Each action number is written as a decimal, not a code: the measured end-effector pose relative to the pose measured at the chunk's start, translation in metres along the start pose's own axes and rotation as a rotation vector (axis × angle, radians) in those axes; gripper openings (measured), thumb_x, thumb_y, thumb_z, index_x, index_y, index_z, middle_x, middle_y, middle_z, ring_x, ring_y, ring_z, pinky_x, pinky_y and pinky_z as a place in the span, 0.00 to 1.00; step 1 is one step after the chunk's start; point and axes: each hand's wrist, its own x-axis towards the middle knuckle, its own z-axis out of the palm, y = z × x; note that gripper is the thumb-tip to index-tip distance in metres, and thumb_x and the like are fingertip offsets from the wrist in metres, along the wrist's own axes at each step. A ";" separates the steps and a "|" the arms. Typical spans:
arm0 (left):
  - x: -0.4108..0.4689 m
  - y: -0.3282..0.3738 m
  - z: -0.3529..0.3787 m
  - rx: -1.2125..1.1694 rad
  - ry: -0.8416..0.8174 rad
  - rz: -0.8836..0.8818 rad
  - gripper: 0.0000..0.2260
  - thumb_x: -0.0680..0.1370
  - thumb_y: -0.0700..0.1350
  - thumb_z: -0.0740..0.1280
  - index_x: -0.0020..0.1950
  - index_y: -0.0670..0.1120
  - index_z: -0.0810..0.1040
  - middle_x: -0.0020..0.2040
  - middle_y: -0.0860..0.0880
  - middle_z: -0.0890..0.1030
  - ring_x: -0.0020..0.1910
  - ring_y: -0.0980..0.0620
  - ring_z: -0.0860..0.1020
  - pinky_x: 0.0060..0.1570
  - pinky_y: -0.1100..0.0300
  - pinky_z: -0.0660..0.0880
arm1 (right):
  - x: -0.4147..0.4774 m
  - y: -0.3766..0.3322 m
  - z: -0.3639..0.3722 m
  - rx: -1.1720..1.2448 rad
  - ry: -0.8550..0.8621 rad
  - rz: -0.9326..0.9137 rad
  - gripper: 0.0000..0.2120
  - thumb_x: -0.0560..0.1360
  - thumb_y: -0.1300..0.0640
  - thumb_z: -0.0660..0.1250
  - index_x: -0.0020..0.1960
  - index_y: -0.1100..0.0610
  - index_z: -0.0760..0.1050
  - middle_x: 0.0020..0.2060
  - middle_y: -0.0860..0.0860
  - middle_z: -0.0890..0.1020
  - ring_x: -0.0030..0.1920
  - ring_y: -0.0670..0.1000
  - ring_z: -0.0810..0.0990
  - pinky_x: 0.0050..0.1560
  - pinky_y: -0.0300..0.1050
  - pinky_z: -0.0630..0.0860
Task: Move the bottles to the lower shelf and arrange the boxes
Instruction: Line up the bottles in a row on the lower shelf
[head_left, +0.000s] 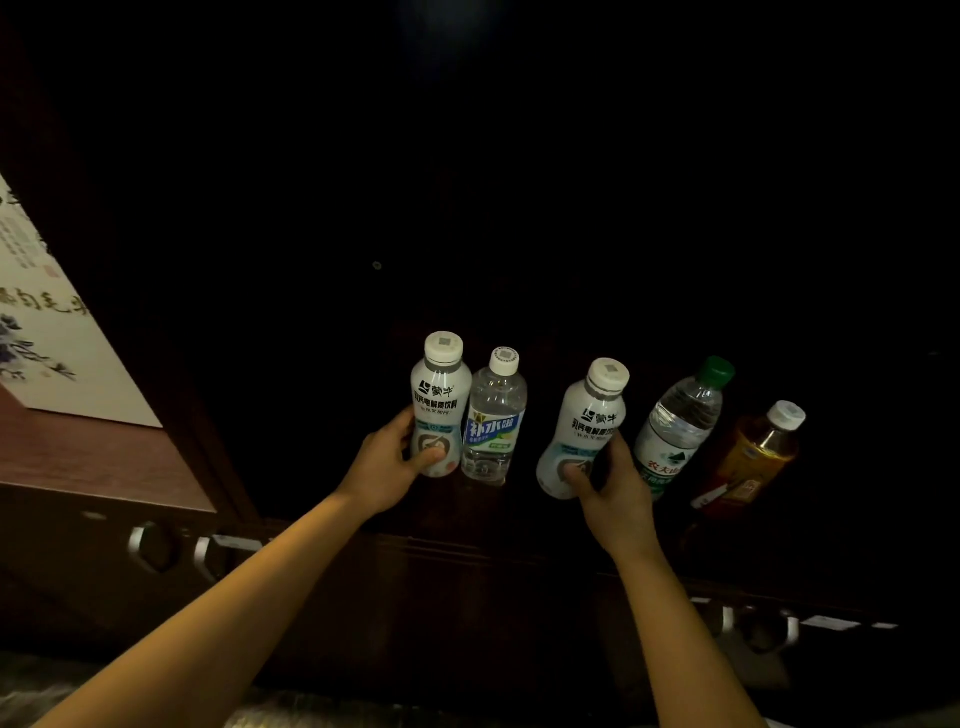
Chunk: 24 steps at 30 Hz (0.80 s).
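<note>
Several bottles stand in a row inside a dark wooden cabinet. My left hand (387, 467) grips a white milk-drink bottle (440, 400) at the row's left end. Touching it on the right is a clear bottle with a blue label (493, 415). My right hand (613, 486) grips a second white milk-drink bottle (584, 426), which leans to the right. Further right are a clear water bottle with a green cap (680, 421) and an amber tea bottle with a white cap (753, 457). No boxes are in view.
The dark shelf's front edge (467, 540) runs below the bottles. Metal ring handles (156, 545) hang on the drawer front below left, more handles (753, 629) at the lower right. A white panel with ink calligraphy (47, 332) lies at the far left on a reddish wooden surface (104, 462).
</note>
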 end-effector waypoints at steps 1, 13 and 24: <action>0.000 0.000 0.000 0.004 0.002 -0.003 0.30 0.76 0.44 0.73 0.76 0.50 0.66 0.69 0.53 0.76 0.62 0.62 0.74 0.52 0.79 0.70 | 0.002 0.000 0.001 0.013 -0.024 -0.001 0.31 0.77 0.57 0.72 0.77 0.53 0.65 0.65 0.43 0.77 0.68 0.45 0.74 0.66 0.44 0.72; -0.003 0.006 0.002 0.049 0.014 -0.017 0.28 0.77 0.44 0.72 0.76 0.50 0.67 0.66 0.57 0.75 0.60 0.66 0.74 0.50 0.80 0.69 | 0.009 -0.001 0.036 0.085 -0.037 -0.020 0.31 0.76 0.54 0.74 0.76 0.48 0.67 0.59 0.34 0.78 0.59 0.31 0.75 0.56 0.26 0.70; -0.006 0.010 0.000 0.081 0.021 -0.009 0.29 0.77 0.45 0.72 0.76 0.51 0.66 0.70 0.52 0.76 0.63 0.63 0.72 0.52 0.80 0.67 | -0.007 0.008 0.018 0.051 -0.025 0.027 0.35 0.74 0.47 0.75 0.77 0.51 0.65 0.65 0.38 0.74 0.65 0.39 0.73 0.63 0.37 0.70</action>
